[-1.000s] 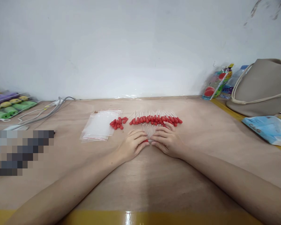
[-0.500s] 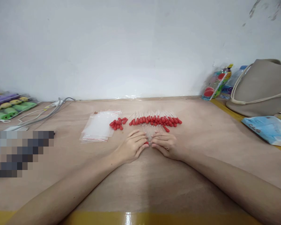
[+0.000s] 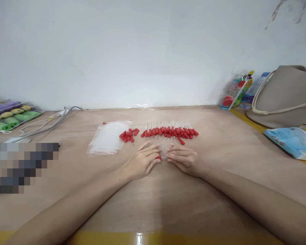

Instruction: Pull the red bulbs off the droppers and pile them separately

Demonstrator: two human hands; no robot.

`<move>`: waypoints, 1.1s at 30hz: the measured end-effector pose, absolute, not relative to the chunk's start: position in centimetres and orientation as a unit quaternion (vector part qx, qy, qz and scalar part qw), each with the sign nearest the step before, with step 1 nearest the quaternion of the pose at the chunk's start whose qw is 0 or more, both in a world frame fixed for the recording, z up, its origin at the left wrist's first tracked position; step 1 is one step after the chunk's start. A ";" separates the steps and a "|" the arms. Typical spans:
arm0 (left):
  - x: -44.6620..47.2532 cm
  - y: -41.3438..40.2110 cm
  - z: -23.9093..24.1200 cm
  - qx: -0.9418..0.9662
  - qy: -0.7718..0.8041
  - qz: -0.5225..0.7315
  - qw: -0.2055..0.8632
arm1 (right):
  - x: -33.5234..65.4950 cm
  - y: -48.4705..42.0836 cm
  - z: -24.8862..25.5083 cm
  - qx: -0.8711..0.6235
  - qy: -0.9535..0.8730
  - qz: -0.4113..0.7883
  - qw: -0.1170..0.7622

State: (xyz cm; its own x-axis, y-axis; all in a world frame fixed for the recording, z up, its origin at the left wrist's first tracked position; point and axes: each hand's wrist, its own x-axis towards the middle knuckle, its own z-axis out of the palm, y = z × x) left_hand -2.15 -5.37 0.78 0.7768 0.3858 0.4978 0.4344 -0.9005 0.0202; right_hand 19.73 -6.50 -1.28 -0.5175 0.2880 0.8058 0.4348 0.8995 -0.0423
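My left hand (image 3: 146, 160) is closed in a pinch on a small red rubber dropper bulb (image 3: 158, 158). Facing it, my right hand (image 3: 185, 157) pinches a thin clear glass tube (image 3: 164, 158), which points left toward that bulb; whether the two touch is too small to tell. Between and beyond my fingers lies a row of bare glass tubes (image 3: 164, 143). Behind it are many droppers with red bulbs (image 3: 168, 130), side by side with their tubes pointing to the wall. A loose pile of red bulbs (image 3: 129, 135) sits left of them.
Clear zip bags (image 3: 108, 137) are stacked on the table left of the bulbs. Cables (image 3: 53, 126) and a pack of colored rolls (image 3: 12, 115) lie far left. Bottles (image 3: 236, 92), a grey bag (image 3: 283, 95) and a blue packet (image 3: 293, 141) stand at right.
My hands have shifted slightly toward me, and the right one has moved a little to the right. A bit more of the glass tube shows between them.
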 end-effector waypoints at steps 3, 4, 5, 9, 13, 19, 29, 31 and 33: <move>-2.2 -5.5 0.8 -0.940 -0.211 -0.261 0.052 | 19.8 -6.7 -1.0 -0.202 -0.868 -0.079 0.446; -2.3 -5.6 0.8 -0.940 -0.209 -0.263 0.052 | 19.9 -6.8 -0.9 -0.201 -0.869 -0.075 0.446; -2.3 -5.6 0.8 -0.941 -0.207 -0.263 0.050 | 20.1 -6.8 -0.9 -0.199 -0.870 -0.071 0.446; -3.2 -5.4 0.7 -0.929 -0.225 -0.290 0.042 | 21.0 -6.5 -1.0 -0.214 -0.868 -0.048 0.446; -4.1 -4.9 0.8 -0.893 -0.277 -0.350 0.050 | 21.5 -6.0 -1.0 -0.339 -0.813 -0.073 0.468; -5.6 -2.3 3.3 -0.777 -0.455 -0.435 0.022 | 21.0 -5.2 -0.8 -0.440 -0.780 -0.105 0.432; -12.0 3.9 2.7 -0.675 -0.611 -0.407 -0.076 | 20.0 -5.0 -0.5 -0.475 -0.771 -0.121 0.407; -12.1 4.0 2.2 -0.679 -0.615 -0.395 -0.075 | 19.7 -5.0 -0.6 -0.467 -0.775 -0.142 0.401; -12.1 4.0 2.0 -0.684 -0.619 -0.378 -0.078 | 19.5 -5.1 -0.7 -0.460 -0.780 -0.161 0.393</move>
State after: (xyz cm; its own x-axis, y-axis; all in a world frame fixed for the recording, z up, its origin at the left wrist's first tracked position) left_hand -12.08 4.01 1.99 -0.0520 0.9060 0.4201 0.7875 -0.2214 0.5751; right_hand 19.52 -5.12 -0.73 -0.2676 0.5906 0.7613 0.8435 0.5254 -0.1111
